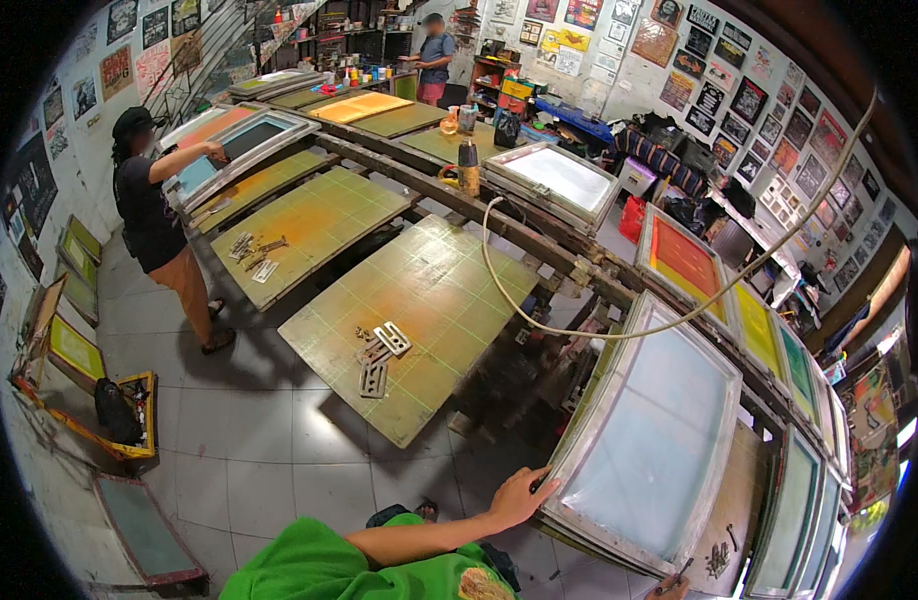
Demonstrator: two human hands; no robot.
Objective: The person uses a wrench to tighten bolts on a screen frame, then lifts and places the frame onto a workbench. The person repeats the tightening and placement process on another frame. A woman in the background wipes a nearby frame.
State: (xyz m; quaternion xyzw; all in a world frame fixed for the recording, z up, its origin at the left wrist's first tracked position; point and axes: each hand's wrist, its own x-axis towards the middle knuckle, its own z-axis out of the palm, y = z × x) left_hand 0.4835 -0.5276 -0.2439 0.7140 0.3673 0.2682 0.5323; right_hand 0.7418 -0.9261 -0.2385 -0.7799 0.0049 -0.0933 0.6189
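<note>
At the near left corner of a pale blue screen-printing frame, my left hand closes its fingers around the light rim. The frame lies flat over a board on the bench to my right. My right hand shows only in part at the lower edge, beside the frame's near end, closed on a thin dark tool whose kind is too small to make out. Near it, a small heap of metal hardware and a wrench-like piece rest on a brown board.
Green-gridded printing boards carry metal brackets. A pale hose arcs over the bench. A heat gun stands on the rail. One person handles a frame at left; another person stands behind. More screens line the right.
</note>
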